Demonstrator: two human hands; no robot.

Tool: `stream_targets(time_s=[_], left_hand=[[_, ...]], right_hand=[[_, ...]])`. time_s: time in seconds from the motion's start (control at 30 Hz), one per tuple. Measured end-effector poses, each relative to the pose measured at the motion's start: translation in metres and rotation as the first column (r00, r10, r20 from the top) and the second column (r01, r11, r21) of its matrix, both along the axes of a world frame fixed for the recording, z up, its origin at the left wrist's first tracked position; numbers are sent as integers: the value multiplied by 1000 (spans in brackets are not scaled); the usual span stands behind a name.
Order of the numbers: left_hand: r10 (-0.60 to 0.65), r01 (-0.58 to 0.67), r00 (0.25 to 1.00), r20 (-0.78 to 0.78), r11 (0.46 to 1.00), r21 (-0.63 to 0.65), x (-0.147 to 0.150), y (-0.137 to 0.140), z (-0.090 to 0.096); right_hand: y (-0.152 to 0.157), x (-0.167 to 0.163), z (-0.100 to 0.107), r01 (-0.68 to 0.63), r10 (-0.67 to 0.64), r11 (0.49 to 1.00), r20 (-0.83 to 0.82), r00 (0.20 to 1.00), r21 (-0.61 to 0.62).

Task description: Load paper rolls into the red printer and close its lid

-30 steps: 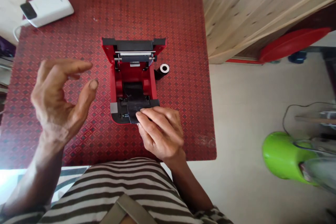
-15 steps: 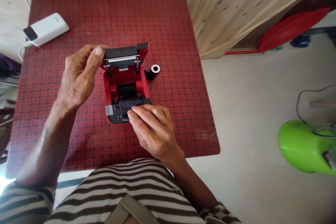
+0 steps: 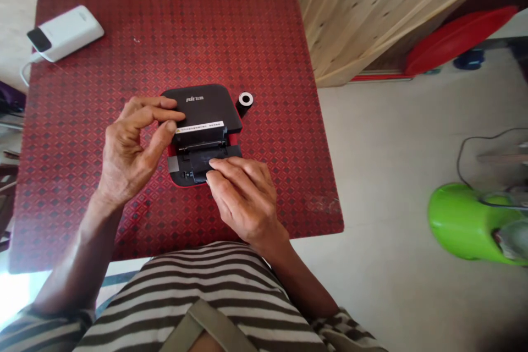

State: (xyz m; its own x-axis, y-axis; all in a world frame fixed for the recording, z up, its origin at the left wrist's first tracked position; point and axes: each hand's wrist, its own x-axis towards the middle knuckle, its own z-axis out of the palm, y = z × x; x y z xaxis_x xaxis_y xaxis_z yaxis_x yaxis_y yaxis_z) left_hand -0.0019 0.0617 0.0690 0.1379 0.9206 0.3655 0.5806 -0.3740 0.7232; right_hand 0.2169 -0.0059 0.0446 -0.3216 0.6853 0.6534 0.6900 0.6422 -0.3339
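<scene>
A small red and black printer (image 3: 206, 107) lies on the table, its black lid (image 3: 198, 107) lowered most of the way, with a gap along the front. My left hand (image 3: 134, 146) grips the lid's left front corner, thumb at the edge and fingers on top. A dark strip of ribbon (image 3: 200, 164) comes out over the printer's front. The fingers of my right hand (image 3: 245, 195) are closed together on that strip at the front edge. Just right of the printer stands a black roll with a white core (image 3: 246, 100); what is inside the printer is mostly hidden.
The table (image 3: 284, 187) has a red patterned cover. A white power bank (image 3: 68, 33) with a cable lies at its far left corner. Wooden panelling (image 3: 342, 16) rises behind. On the floor at right are a green bucket (image 3: 457, 223) and a cable.
My left hand has swung the printer's lid down from upright to nearly closed. My right hand stays on the ribbon at the front. The view has shifted slightly.
</scene>
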Motion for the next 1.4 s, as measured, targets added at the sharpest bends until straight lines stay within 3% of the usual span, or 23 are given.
stream_targets(time_s=[0.2,0.43,0.53,0.7,0.8,0.97,1.27,1.4], left_hand=[[37,-37,999,-2,998,-40,-7,-4,-25],[-66,139,950,306,964,-225,-12,-4,-57],[-98,211,906,412,948,-237,-7,-3,-56],[-96,232,883,460,941,-248,1,-4,-48],[-90,235,877,472,937,-258,2,-6,-45],[-66,202,877,477,949,-240,4,-8,-49],[-80,210,867,491,954,-215,-2,-5,-59],[-88,193,880,466,964,-182,-3,-5,-63]], right_hand=[[2,2,-1,-5,5,1000,12,1000,-7],[5,4,-4,-32,31,999,-11,999,-35],[7,5,-2,-33,31,998,-59,998,-48],[14,15,1,56,-54,998,-174,983,7],[21,22,-4,88,-93,995,-122,988,-39],[26,26,-18,36,-37,995,-8,999,-89],[24,25,-33,41,-45,994,-30,999,-97],[27,27,-39,11,-16,987,-25,1000,-159]])
